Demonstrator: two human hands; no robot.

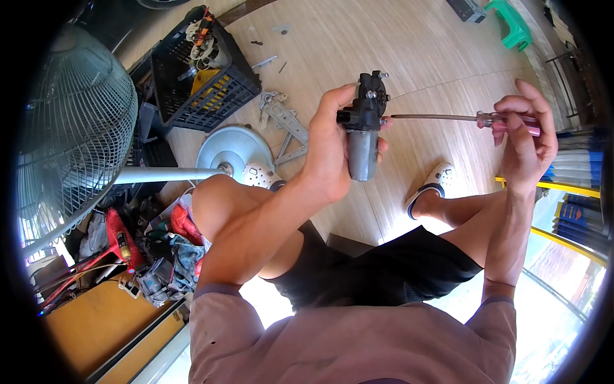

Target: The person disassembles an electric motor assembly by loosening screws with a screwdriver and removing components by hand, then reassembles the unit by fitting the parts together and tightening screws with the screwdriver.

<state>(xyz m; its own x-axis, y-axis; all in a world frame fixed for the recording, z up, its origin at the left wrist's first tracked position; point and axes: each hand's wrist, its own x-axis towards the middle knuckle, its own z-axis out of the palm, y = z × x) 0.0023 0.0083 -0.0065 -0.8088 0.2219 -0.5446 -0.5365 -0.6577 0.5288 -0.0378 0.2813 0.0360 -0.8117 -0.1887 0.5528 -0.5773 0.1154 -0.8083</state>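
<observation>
A small motor (363, 153) with a grey metal cylinder and a black housing on top is upright in my left hand (329, 144), whose fingers wrap round behind it. My right hand (527, 141) holds a screwdriver (448, 117) by its clear pinkish handle. The long shaft lies level and points left, its tip at the right side of the black housing. Whether the tip touches a screw there is too small to tell. Fingertips of my left hand show at the right edge of the motor.
At the left are a large fan (77, 128), its round base (233, 150) and a black crate (214, 96) of parts. Metal brackets (288, 128) lie on the floor. A green stool (511, 29) stands at the upper right, a rack with blue packets (575, 166) at the right.
</observation>
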